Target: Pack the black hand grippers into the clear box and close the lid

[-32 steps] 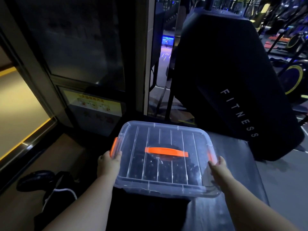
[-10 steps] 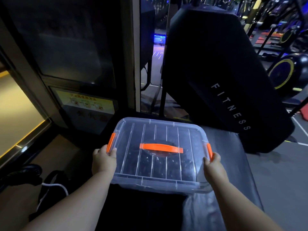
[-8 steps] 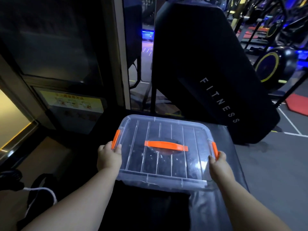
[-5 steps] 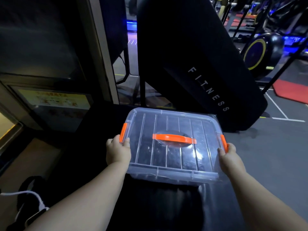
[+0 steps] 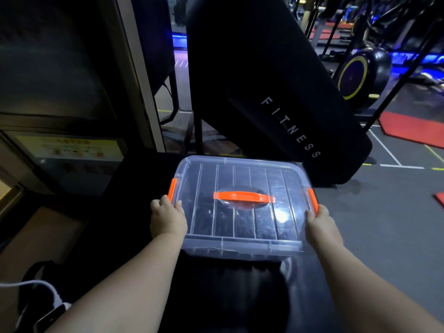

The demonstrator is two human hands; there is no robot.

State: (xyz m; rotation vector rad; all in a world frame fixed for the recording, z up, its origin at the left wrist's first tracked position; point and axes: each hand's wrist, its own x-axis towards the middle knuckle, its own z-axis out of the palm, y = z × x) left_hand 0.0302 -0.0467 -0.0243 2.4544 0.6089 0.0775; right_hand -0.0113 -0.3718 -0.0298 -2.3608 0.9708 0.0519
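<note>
Unchanged grip since earlier frames; only view swings right, more gym floor [image 5: 384,212] showing. Now left hand [image 5: 168,219] curls fingers over left end of clear box [image 5: 240,246], thumb on lid [image 5: 264,183], just below orange latch [image 5: 172,192]. Likewise right hand [image 5: 322,224] grips right end. Two-sided hold likely steadies box, checks latches seated. Inside, hand grippers [image 5: 223,219] show as dark shapes under closed lid. Box over dark surface [image 5: 310,280]; resting or lifted, cannot tell.

FITNESS in white capitals down the large black slanted panel [image 5: 240,68] behind the clear plastic box [image 5: 264,179]; yellow poster [image 5: 69,147] left of it unreadable
</note>
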